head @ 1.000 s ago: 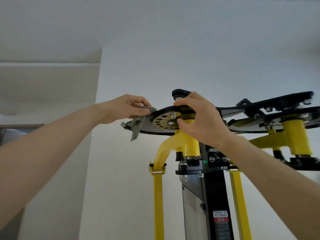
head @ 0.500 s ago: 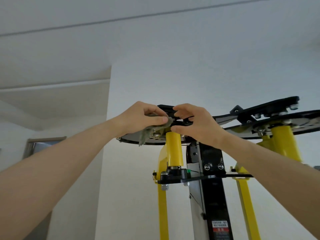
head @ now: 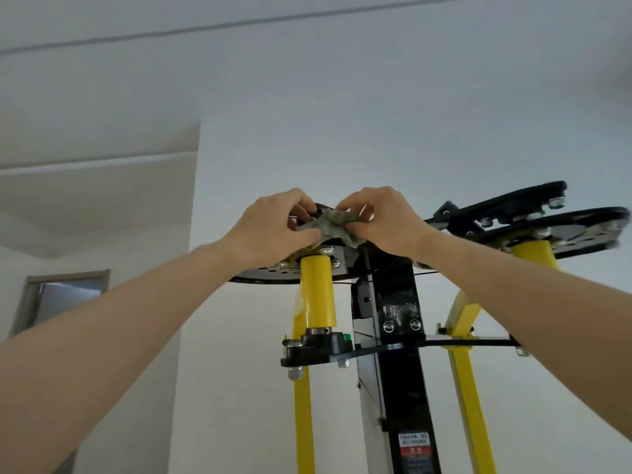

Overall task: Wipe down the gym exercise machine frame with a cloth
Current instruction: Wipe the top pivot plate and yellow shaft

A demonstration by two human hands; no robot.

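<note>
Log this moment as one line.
stage: wipe, machine top | left hand: grips cloth | right hand: grips cloth | cloth: bunched above disc

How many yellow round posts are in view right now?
2. The left post stands just below the cloth, beside the column. The right post is under the right disc, partly behind the right forearm. More may be hidden.

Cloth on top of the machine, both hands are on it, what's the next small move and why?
Probably spread it flat. The cloth is bunched into a wad between the left hand and the right hand, both pinching it, just above the yellow post. Flattened, it would likely cover more of the black top plate per wipe.
</note>
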